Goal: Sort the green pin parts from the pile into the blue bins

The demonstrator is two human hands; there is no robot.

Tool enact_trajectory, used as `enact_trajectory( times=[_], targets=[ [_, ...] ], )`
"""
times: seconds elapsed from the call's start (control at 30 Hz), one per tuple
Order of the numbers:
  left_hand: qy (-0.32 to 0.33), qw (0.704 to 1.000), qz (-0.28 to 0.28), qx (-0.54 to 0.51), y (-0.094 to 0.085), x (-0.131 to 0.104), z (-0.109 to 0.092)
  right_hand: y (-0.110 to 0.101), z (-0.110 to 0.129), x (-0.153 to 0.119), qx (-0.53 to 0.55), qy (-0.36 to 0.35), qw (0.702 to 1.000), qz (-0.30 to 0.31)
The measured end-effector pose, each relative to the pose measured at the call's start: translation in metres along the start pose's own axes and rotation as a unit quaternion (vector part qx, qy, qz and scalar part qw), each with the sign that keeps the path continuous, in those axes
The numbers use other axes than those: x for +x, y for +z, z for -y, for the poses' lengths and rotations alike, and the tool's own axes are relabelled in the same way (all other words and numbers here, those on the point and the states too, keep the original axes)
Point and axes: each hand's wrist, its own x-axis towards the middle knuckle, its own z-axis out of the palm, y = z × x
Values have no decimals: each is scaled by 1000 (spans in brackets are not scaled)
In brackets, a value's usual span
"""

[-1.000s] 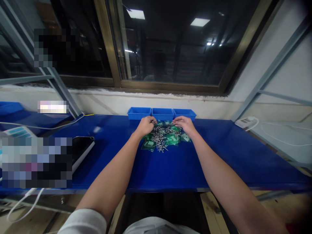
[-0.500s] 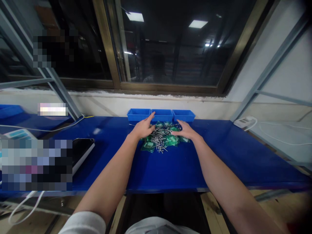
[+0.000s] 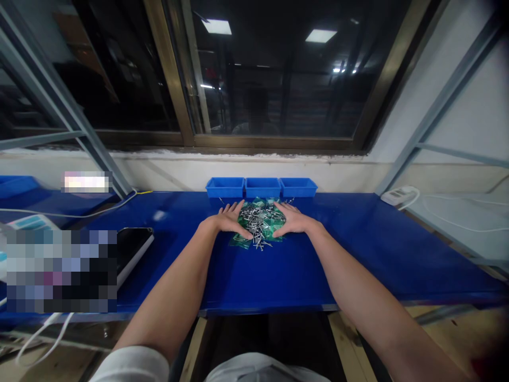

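Note:
A heap of loose silver screws [image 3: 258, 224], mixed with small green plastic packets [image 3: 240, 240], lies on the blue tabletop [image 3: 262, 281]. Against the heap's left side rests my left hand [image 3: 230, 218], fingers spread and thumb reaching in at the front. My right hand [image 3: 292, 219] is on the opposite side, its fingers likewise apart and touching the packets. Neither hand grips anything. The screws look long and thin; their heads are too small to make out. Parts of the heap's edges are hidden under my fingers.
Three blue bins [image 3: 262, 187] stand in a row behind the heap, by the wall. At left is a dark-topped device [image 3: 137, 241] beside a blurred-out area. A white power strip [image 3: 400, 195] with a cable sits at the right, near a metal frame post [image 3: 437, 106].
Both hands have come down from above the heap to its two sides. The left has shifted left and its fingers have spread. The heap looks more gathered at its sides.

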Motion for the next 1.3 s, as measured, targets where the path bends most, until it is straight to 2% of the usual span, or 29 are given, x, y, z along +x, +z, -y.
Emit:
enact_trajectory(
  times=[0.13, 0.23, 0.3, 0.37, 0.5, 0.67, 0.8, 0.93, 1.0, 1.1, 1.23, 1.3],
  targets=[
    [-5, 1000, -10, -12, -3, -2, -1, 1, 5, -2, 13, -7, 1000, -20],
    [10, 997, -75, -23, -4, -1, -4, 1, 5, -3, 16, -9, 999, -32],
    [41, 992, -121, -16, -2, 0, -9, 2, 6, -3, 14, -11, 999, -36],
    [73, 987, -144, 1, 2, 2, -17, 2, 7, -3, 12, -11, 999, -34],
    [78, 983, -162, 37, 12, 9, -32, 3, 11, -3, 8, -6, 1000, -25],
    [94, 977, -186, 32, 19, 18, -36, 4, 11, -2, 3, -9, 1000, -25],
    [110, 963, -247, -10, 12, 20, -34, 5, 8, 0, 5, -9, 999, -32],
    [82, 938, -330, -68, -6, 15, -27, 6, 7, 1, 22, -15, 999, -45],
    [45, 940, -328, -85, -13, 11, -20, 5, 7, 0, 22, -15, 999, -41],
    [7, 957, -276, -90, -17, 5, -9, 3, 9, -2, 14, -1, 1000, -24],
    [0, 967, -231, -111, -14, 3, -1, -2, 10, -4, 8, 18, 999, -29],
    [-8, 964, -232, -132, -15, 4, 2, -5, 7, -5, 11, 20, 999, -46]
  ],
)
